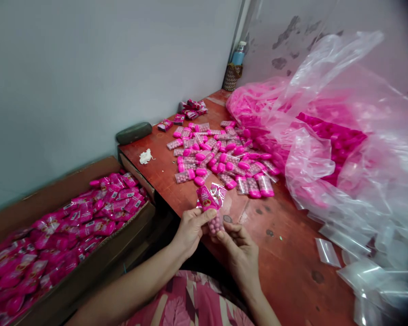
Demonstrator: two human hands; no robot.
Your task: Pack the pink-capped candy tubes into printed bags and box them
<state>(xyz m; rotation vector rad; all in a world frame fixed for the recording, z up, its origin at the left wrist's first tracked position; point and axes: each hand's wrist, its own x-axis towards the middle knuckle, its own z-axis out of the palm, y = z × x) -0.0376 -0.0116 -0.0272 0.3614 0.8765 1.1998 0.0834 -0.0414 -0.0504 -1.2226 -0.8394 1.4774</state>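
- Left hand (191,230): fingers gripping clear plastic container of pink balls (216,223), at edge of red desk (285,253).
- Right hand (240,253): fingers pinching container's five-o'clock end.
- Pink-capped container pile (221,156): twelve o'clock from hands.

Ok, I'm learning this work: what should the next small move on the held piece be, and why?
Probably ease the printed wrapper further down over the container: pink beads show below the wrapper, the left hand and right hand hold the piece, and packs in the box look covered.
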